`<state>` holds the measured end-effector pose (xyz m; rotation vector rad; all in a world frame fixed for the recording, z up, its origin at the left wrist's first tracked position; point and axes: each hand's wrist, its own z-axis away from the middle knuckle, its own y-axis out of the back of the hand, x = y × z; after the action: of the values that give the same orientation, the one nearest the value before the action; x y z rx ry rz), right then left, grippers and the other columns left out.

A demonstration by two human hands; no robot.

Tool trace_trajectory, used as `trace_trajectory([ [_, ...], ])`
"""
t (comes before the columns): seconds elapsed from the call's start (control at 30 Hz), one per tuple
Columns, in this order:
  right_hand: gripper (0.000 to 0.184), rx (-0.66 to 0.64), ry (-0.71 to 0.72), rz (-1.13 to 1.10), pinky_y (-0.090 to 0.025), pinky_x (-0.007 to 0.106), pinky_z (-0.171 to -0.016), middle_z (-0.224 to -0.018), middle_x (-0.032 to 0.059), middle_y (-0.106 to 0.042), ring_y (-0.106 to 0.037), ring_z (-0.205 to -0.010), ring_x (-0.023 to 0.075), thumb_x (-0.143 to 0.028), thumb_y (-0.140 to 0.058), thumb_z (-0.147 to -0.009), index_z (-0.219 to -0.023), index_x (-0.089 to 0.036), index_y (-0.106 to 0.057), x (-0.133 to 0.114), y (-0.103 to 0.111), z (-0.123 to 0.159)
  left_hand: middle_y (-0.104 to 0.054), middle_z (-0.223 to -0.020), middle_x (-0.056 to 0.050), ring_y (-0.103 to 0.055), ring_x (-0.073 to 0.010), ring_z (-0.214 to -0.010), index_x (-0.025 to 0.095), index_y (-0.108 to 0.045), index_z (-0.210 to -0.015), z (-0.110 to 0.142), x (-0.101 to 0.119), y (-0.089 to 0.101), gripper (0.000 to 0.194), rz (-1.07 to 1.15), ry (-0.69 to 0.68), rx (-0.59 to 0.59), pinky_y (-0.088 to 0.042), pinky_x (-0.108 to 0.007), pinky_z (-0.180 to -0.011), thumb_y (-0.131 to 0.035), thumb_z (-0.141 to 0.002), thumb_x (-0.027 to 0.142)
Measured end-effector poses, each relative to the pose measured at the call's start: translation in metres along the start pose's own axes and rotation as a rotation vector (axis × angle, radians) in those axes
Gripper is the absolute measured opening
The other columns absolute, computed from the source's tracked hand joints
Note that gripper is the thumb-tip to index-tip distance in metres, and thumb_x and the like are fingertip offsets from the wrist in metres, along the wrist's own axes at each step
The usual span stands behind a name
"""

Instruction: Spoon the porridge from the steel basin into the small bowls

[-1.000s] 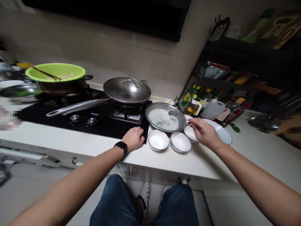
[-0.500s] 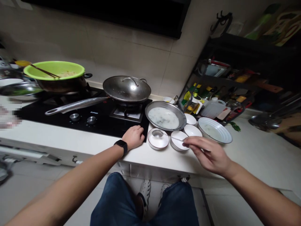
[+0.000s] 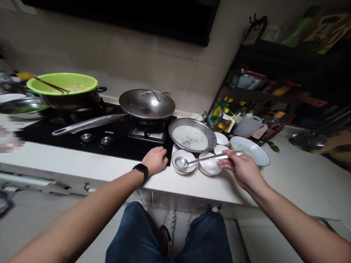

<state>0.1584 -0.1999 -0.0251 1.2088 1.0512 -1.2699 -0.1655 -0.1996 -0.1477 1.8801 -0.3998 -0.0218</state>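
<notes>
Right hand (image 3: 242, 170) shifted up, ladle (image 3: 208, 159) over white bowl (image 3: 192, 164); second bowl (image 3: 210, 166) under handle.

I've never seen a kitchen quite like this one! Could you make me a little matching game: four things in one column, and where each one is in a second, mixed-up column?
Things:
1. Metal ladle
2. Lime-green basin
3. Round steel lid
4. Left hand

Places:
A. At the front edge of the black hob
B. Held in the right hand, its bowl over a small white bowl
C. Sitting on a dark pot
D. Sitting on a wok

Right pairs: 1-B, 2-C, 3-D, 4-A.
</notes>
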Motion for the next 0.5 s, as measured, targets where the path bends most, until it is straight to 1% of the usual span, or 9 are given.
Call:
trace_trajectory([
  [0.03,0.007,0.019,-0.012,-0.028,-0.064,0.023,-0.056,-0.063,0.0099,-0.074,-0.074,-0.056,0.0180,-0.021,-0.065,-0.092,-0.093,-0.014,-0.065,-0.005,0.001,-0.004,-0.066,-0.092,-0.011,-0.063,-0.0259,-0.092,0.019,-0.066,-0.087,0.000,0.000,0.000,0.013,0.001,0.000,-0.002,-0.051,-0.040,-0.089,-0.053,-0.090,0.020],
  [0.1,0.006,0.035,0.019,-0.058,-0.064,0.023,-0.058,-0.065,0.0098,-0.075,-0.075,-0.057,0.0174,-0.019,-0.064,-0.092,-0.094,-0.014,-0.066,-0.014,0.005,-0.014,-0.066,-0.092,-0.011,-0.063,-0.0259,-0.092,0.019,-0.066,-0.087,0.000,0.001,0.001,0.014,0.003,-0.001,-0.005,-0.051,-0.041,-0.089,-0.052,-0.090,0.020],
  [0.17,0.007,0.052,0.110,-0.059,-0.065,0.024,-0.059,-0.066,0.0084,-0.075,-0.076,-0.059,0.0176,-0.023,-0.064,-0.093,-0.095,-0.016,-0.066,-0.021,0.009,-0.028,-0.067,-0.092,-0.011,-0.063,-0.0258,-0.092,0.019,-0.065,-0.086,0.000,0.001,0.001,0.014,0.001,0.001,-0.002,-0.051,-0.040,-0.089,-0.052,-0.090,0.020],
  [0.23,0.010,0.074,0.242,-0.016,-0.067,0.027,-0.061,-0.065,0.0056,-0.074,-0.076,-0.060,0.0182,-0.029,-0.064,-0.096,-0.096,-0.019,-0.065,-0.024,0.012,-0.043,-0.067,-0.093,-0.011,-0.063,-0.0259,-0.092,0.019,-0.065,-0.086,0.000,0.001,0.000,0.014,-0.004,0.001,0.001,-0.051,-0.041,-0.089,-0.052,-0.090,0.020],
  [0.3,0.015,0.065,0.427,0.112,-0.068,0.032,-0.065,-0.068,0.0039,-0.074,-0.076,-0.063,0.0192,-0.035,-0.060,-0.100,-0.102,-0.021,-0.064,-0.021,0.013,-0.055,-0.067,-0.092,-0.011,-0.063,-0.0262,-0.092,0.019,-0.065,-0.086,0.000,0.001,0.000,0.014,-0.005,-0.002,0.001,-0.051,-0.041,-0.089,-0.051,-0.090,0.020],
  [0.33,0.018,0.037,0.543,0.223,-0.068,0.034,-0.069,-0.072,0.0043,-0.076,-0.077,-0.066,0.0197,-0.036,-0.057,-0.101,-0.106,-0.021,-0.065,-0.018,0.014,-0.060,-0.067,-0.092,-0.011,-0.063,-0.0263,-0.092,0.019,-0.065,-0.086,0.000,0.001,0.000,0.014,-0.005,-0.002,0.000,-0.051,-0.041,-0.089,-0.051,-0.090,0.020],
  [0.37,0.020,-0.018,0.677,0.366,-0.068,0.037,-0.074,-0.080,0.0060,-0.078,-0.078,-0.072,0.0206,-0.036,-0.056,-0.102,-0.109,-0.020,-0.067,-0.014,0.014,-0.063,-0.067,-0.092,-0.011,-0.063,-0.0263,-0.092,0.020,-0.065,-0.086,0.000,0.000,0.000,0.014,-0.004,-0.002,-0.002,-0.051,-0.041,-0.089,-0.052,-0.090,0.020],
  [0.43,0.021,-0.192,0.963,0.690,-0.067,0.040,-0.087,-0.100,0.0102,-0.080,-0.079,-0.090,0.0233,-0.031,-0.057,-0.100,-0.113,-0.020,-0.070,-0.008,0.016,-0.064,-0.067,-0.092,-0.010,-0.063,-0.0261,-0.092,0.020,-0.064,-0.086,0.000,0.000,0.001,0.013,-0.001,0.002,-0.007,-0.051,-0.041,-0.089,-0.052,-0.090,0.020],
  [0.5,0.023,-0.362,1.200,0.939,-0.064,0.041,-0.094,-0.114,0.0121,-0.079,-0.077,-0.105,0.0252,-0.023,-0.058,-0.097,-0.115,-0.022,-0.073,-0.005,0.018,-0.060,-0.067,-0.092,-0.010,-0.064,-0.0258,-0.093,0.020,-0.064,-0.086,0.000,0.000,0.001,0.013,0.001,0.003,-0.014,-0.051,-0.040,-0.089,-0.052,-0.090,0.020],
])
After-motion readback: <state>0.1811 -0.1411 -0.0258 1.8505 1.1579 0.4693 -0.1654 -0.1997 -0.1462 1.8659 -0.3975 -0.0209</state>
